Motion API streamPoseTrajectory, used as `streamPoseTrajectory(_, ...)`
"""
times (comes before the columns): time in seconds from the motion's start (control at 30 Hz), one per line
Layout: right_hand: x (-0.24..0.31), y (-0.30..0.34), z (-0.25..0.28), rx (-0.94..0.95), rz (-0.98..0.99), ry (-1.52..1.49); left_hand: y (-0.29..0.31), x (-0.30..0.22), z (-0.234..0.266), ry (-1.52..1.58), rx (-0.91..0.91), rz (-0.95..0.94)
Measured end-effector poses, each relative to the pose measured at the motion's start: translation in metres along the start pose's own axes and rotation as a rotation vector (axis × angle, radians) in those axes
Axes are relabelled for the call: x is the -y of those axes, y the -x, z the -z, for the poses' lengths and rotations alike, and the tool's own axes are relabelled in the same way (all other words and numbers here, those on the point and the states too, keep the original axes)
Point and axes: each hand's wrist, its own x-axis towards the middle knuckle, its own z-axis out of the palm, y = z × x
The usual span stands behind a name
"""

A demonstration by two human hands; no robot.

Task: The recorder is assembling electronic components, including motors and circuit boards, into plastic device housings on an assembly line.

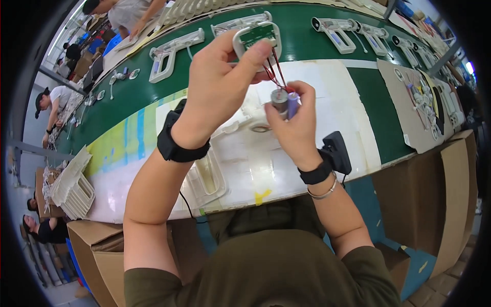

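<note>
My left hand (pixel 225 82) is raised over the bench, closed on a green circuit board (pixel 254 34) set in a white oval plastic frame. Red wires (pixel 276 71) run from the board down to my right hand (pixel 298 125). There a silver cylindrical motor (pixel 279 100) and a purple battery cell (pixel 293 105) are gripped side by side between the thumb and fingers. Beneath my hands, a white plastic housing half (pixel 218 176) lies on a white sheet (pixel 327 138), partly hidden by my left forearm.
Several white handheld device bodies (pixel 176 53) lie along the green bench (pixel 138 84). On the right, cardboard (pixel 409 112) carries wired parts. White trays (pixel 74 179) are stacked at the left edge. Cardboard boxes (pixel 424 194) flank me. Co-workers (pixel 53 102) stand at left and far side.
</note>
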Motion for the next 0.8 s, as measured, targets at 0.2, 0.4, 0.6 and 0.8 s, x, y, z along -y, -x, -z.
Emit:
streamPoseTrajectory(0.2,0.018,0.002,0.009,0.23,-0.098,-0.08,0.017,-0.008,0.028,-0.011,-0.126,-0.043)
streamPoseTrajectory(0.4,0.035,0.006,0.012,0.323,-0.003,-0.059,0.028,-0.012,0.042,0.093,-0.094,0.029)
streamPoseTrajectory(0.6,0.046,0.001,0.014,0.55,0.023,-0.005,0.036,-0.023,0.047,0.247,-0.082,0.118)
streamPoseTrajectory(0.8,0.052,0.013,0.005,0.402,0.138,0.14,0.04,-0.024,0.044,0.226,-0.167,0.213)
